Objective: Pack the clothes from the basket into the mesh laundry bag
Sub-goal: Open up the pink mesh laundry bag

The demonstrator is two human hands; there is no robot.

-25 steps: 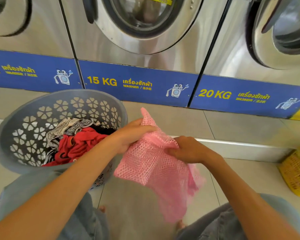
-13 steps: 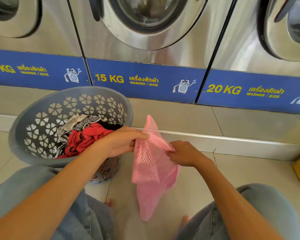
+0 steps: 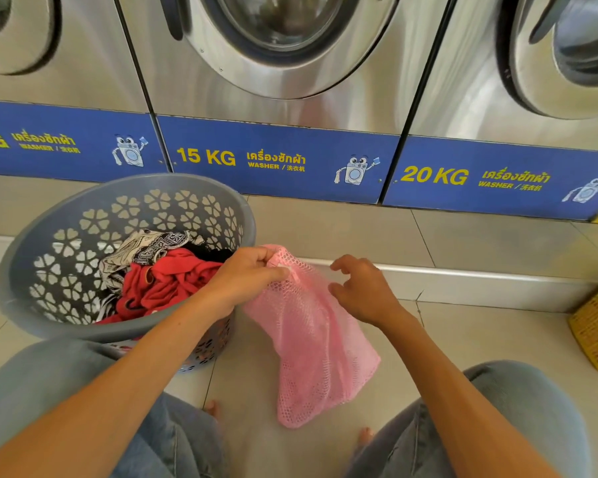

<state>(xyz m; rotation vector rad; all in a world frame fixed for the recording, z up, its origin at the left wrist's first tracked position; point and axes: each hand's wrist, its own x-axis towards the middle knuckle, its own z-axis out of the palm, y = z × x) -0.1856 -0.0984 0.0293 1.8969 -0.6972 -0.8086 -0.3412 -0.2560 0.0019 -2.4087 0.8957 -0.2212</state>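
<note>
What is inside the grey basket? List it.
Inside the grey basket: a red garment on top, a black-and-white patterned cloth behind it, something dark at the back. Anything beneath is covered; the left hand and forearm hide the near right part.

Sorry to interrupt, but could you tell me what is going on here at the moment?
A person crouches on a tiled floor in front of a row of washers, getting a pink mesh laundry bag ready. The left hand pinches the bag at its top edge, so it hangs limp and looks empty. The right hand is open beside the bag, fingers curled, gripping nothing. The clothes, a red garment and a patterned one, lie in the grey basket at the left. Nothing is packed yet.
</note>
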